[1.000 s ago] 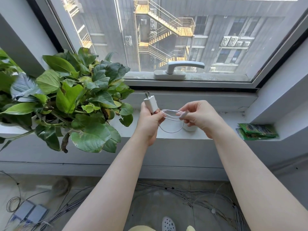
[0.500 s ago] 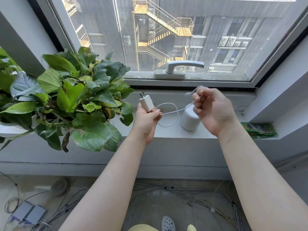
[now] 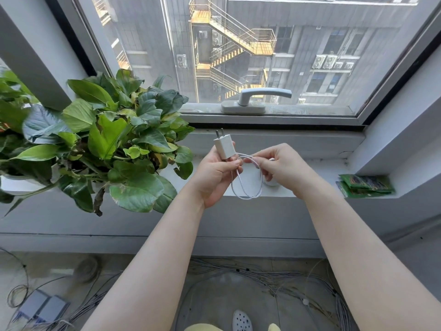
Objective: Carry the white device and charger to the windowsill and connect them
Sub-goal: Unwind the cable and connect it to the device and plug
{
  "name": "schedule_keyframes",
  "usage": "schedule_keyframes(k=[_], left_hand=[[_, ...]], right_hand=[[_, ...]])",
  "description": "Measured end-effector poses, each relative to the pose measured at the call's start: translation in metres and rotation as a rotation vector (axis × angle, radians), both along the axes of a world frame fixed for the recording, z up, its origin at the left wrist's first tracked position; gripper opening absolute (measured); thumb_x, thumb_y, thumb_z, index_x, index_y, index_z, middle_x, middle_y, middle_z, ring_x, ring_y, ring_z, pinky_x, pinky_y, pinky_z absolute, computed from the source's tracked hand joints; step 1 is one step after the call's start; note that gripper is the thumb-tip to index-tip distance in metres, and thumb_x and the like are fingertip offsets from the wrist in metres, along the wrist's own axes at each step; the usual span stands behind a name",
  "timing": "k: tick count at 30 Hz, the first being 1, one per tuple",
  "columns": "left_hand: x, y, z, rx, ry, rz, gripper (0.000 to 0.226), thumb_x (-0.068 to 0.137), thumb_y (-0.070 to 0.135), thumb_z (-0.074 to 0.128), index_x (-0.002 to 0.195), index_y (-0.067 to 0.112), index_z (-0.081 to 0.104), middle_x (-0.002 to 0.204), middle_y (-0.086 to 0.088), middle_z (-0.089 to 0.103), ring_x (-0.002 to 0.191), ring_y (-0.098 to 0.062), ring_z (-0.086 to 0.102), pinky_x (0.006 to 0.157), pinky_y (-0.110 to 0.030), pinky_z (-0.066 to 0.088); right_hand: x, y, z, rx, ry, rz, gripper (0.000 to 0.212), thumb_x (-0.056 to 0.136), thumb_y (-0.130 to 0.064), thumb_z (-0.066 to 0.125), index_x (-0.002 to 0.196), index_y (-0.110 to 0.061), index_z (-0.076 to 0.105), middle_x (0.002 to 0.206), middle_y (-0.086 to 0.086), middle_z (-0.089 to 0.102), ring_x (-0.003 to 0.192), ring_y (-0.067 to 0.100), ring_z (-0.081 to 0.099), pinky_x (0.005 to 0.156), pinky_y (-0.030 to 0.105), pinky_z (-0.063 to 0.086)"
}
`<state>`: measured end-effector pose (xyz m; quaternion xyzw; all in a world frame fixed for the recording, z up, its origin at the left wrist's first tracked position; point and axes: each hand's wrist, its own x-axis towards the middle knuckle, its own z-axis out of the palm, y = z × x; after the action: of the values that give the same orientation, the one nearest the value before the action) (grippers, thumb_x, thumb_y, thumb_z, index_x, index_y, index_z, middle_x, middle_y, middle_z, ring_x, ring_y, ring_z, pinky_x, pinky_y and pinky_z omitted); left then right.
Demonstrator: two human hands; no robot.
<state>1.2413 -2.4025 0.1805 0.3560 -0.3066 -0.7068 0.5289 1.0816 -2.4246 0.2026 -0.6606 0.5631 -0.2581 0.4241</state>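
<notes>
A leafy green potted plant [image 3: 100, 144] fills the left of the pale grey windowsill [image 3: 310, 173]. The left hand [image 3: 216, 175] grips a white plug-in charger block [image 3: 224, 147], prongs up; the right hand [image 3: 282, 167] pinches its looped thin white cable [image 3: 248, 187]. The small rounded white device [image 3: 272, 182] stands on the sill, mostly hidden behind that hand.

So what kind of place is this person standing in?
Probably an upper-floor office or workroom, at a windowsill. The window looks out at a building with fire-escape stairs and air-conditioner units, a potted plant sits on the sill, and bundles of loose cables lie on the floor.
</notes>
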Motion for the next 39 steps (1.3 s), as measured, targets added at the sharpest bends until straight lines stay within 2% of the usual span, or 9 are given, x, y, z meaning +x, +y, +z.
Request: schedule_keyframes(k=[5, 12, 16, 18, 22, 29, 32, 34, 39], left_hand=[[0.002, -0.004, -0.005, 0.03, -0.091, 0.011, 0.037, 0.087, -0.018, 0.039, 0.111, 0.01, 0.045, 0.071, -0.003, 0.042, 0.07, -0.014, 0.064, 0.073, -0.024, 0.043], [0.0, -0.012, -0.016, 0.052, -0.106, 0.044, 0.033, 0.088, -0.017, 0.038, 0.105, 0.011, 0.045, 0.072, -0.004, 0.042, 0.069, -0.014, 0.05, 0.069, -0.023, 0.042], [0.002, -0.02, -0.022, 0.134, -0.091, 0.088, 0.011, 0.096, 0.003, 0.039, 0.105, 0.009, 0.039, 0.074, -0.004, 0.045, 0.069, -0.016, 0.049, 0.066, -0.025, 0.041], [0.001, -0.024, -0.027, 0.155, -0.163, 0.103, 0.002, 0.099, 0.009, 0.037, 0.099, 0.008, 0.038, 0.074, -0.005, 0.047, 0.07, -0.017, 0.052, 0.066, -0.025, 0.042], [0.002, -0.035, -0.043, 0.17, -0.385, 0.105, 0.02, 0.1, 0.015, 0.036, 0.098, 0.002, 0.051, 0.082, -0.006, 0.064, 0.075, -0.016, 0.063, 0.071, -0.021, 0.05], [0.01, -0.055, -0.076, 0.281, -0.647, 0.223, 0.023, 0.096, 0.008, 0.045, 0.113, 0.0, 0.058, 0.086, -0.007, 0.061, 0.078, -0.018, 0.056, 0.091, -0.036, 0.048], [0.016, -0.06, -0.083, 0.294, -0.686, 0.257, 0.014, 0.094, 0.007, 0.047, 0.1, 0.006, 0.06, 0.083, -0.009, 0.06, 0.081, -0.023, 0.053, 0.087, -0.036, 0.047], [0.016, -0.061, -0.086, 0.287, -0.69, 0.307, 0.017, 0.094, 0.005, 0.049, 0.107, 0.004, 0.059, 0.091, -0.012, 0.06, 0.082, -0.023, 0.054, 0.08, -0.029, 0.047], [0.015, -0.063, -0.092, 0.321, -0.84, 0.437, 0.032, 0.089, 0.014, 0.059, 0.118, 0.002, 0.052, 0.098, -0.005, 0.058, 0.085, -0.02, 0.056, 0.073, -0.027, 0.041]], right_hand=[[0.006, 0.002, -0.007, 0.08, -0.092, -0.029, 0.032, 0.097, -0.018, 0.049, 0.093, 0.003, 0.073, 0.07, 0.006, 0.062, 0.059, 0.013, 0.053, 0.052, 0.014, 0.045], [0.008, 0.0, -0.015, 0.027, -0.091, 0.0, 0.015, 0.087, -0.02, 0.066, 0.081, -0.01, 0.075, 0.059, 0.0, 0.06, 0.043, 0.001, 0.048, 0.053, 0.015, 0.043], [0.005, -0.008, -0.024, -0.021, 0.036, -0.043, 0.013, 0.086, -0.023, 0.066, 0.084, -0.017, 0.078, 0.059, -0.01, 0.062, 0.045, 0.0, 0.044, 0.051, 0.018, 0.032], [0.007, -0.012, -0.029, -0.021, 0.035, -0.054, 0.014, 0.087, -0.021, 0.065, 0.088, -0.015, 0.078, 0.06, -0.009, 0.061, 0.046, -0.004, 0.046, 0.051, 0.014, 0.032], [0.018, -0.02, -0.045, -0.044, 0.083, -0.083, 0.019, 0.091, -0.016, 0.059, 0.094, -0.01, 0.076, 0.066, -0.003, 0.061, 0.059, 0.005, 0.047, 0.049, 0.007, 0.034], [0.043, -0.037, -0.072, -0.038, 0.262, -0.125, 0.027, 0.092, -0.005, 0.045, 0.099, -0.003, 0.071, 0.091, 0.017, 0.069, 0.085, 0.033, 0.059, 0.071, 0.034, 0.045], [0.054, -0.041, -0.084, -0.024, 0.302, -0.136, 0.023, 0.088, -0.001, 0.041, 0.087, -0.001, 0.064, 0.09, 0.018, 0.064, 0.085, 0.04, 0.053, 0.069, 0.038, 0.04], [0.059, -0.043, -0.091, -0.011, 0.334, -0.155, 0.022, 0.088, -0.001, 0.037, 0.082, -0.006, 0.057, 0.087, 0.012, 0.053, 0.079, 0.032, 0.043, 0.064, 0.032, 0.031], [0.066, -0.048, -0.105, -0.09, 0.443, -0.219, 0.032, 0.089, 0.005, 0.03, 0.108, 0.0, 0.055, 0.11, 0.018, 0.059, 0.101, 0.037, 0.054, 0.081, 0.041, 0.046]])
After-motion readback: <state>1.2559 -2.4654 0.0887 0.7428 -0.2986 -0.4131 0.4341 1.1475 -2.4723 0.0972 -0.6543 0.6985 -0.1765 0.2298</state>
